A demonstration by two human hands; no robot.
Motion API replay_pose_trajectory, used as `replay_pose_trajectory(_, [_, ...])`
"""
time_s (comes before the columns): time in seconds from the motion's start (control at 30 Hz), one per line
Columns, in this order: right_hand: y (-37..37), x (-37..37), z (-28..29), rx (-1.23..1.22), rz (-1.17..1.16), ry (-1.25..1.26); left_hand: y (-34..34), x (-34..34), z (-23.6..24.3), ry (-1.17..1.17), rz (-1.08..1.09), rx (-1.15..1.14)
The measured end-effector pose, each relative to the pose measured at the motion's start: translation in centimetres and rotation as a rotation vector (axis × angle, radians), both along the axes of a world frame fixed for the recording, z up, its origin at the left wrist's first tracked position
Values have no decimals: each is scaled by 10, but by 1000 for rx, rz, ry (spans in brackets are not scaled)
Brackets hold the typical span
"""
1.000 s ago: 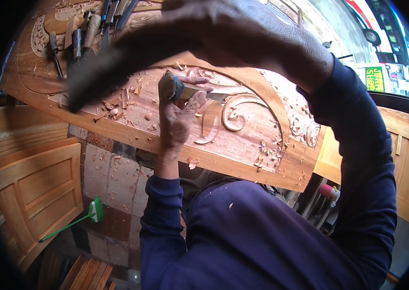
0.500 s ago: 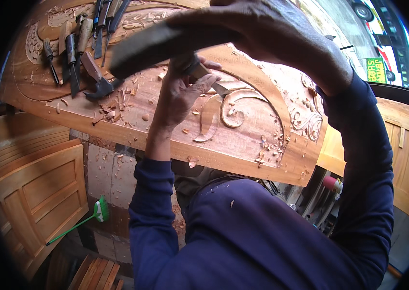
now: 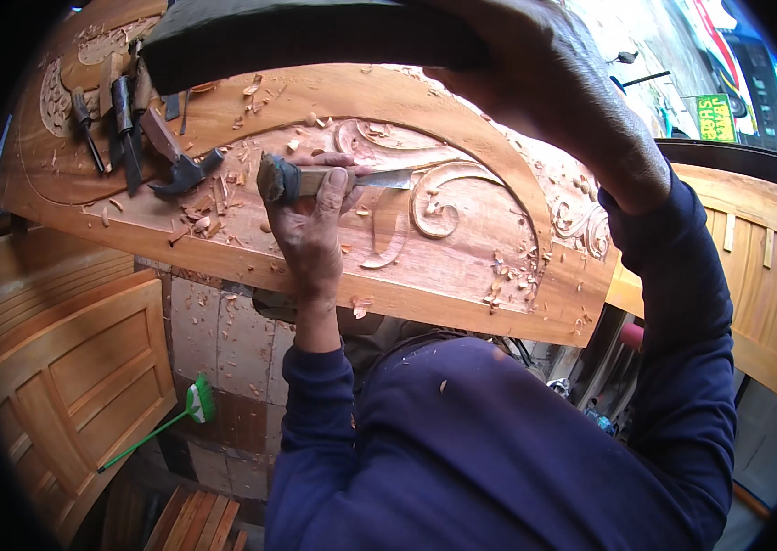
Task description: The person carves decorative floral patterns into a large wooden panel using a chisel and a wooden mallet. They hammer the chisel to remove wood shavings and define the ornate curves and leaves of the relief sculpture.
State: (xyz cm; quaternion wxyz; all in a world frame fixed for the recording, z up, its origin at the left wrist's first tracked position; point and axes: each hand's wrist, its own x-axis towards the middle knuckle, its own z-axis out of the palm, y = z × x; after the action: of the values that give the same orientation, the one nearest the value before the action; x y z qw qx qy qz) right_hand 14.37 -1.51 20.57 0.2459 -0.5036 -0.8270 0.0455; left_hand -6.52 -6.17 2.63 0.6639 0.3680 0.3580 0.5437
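My left hand (image 3: 317, 243) is closed around the wooden handle of a chisel (image 3: 390, 180), whose frayed, dark-wrapped butt points left. The blade lies nearly level, its tip at the edge of a carved scroll (image 3: 439, 207) on a broad wooden panel (image 3: 388, 92). My right hand (image 3: 554, 83) grips a long dark block, apparently a mallet (image 3: 315, 41), raised close to the camera above the panel. Its fingers are partly cut off by the frame's upper edge. A gap separates the mallet from the chisel butt.
On the panel's left lie a claw hammer (image 3: 188, 173) and several chisels (image 3: 122, 110), with wood shavings (image 3: 503, 275) scattered about. Panelled doors (image 3: 85, 367) lean at the lower left near a green broom (image 3: 197, 402). Another wooden door (image 3: 765, 275) stands at the right.
The mallet has risen and now covers some tools at the upper left. My left hand has swung the chisel from a downward slant to nearly level, its butt now showing on the left.
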Motion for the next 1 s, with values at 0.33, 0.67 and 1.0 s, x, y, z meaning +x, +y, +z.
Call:
replay_pose_trajectory(0.33, [28, -18, -24, 113, 87, -168, 19, 8, 2, 19, -197, 53])
replay_pose_trajectory(0.67, [42, 4, 2, -7, 325, -428, 47, 17, 9, 155, -383, 169])
replay_pose_trajectory(1.0, [15, 20, -27, -29, 76, 139, -4, 2, -1, -34, -9, 55])
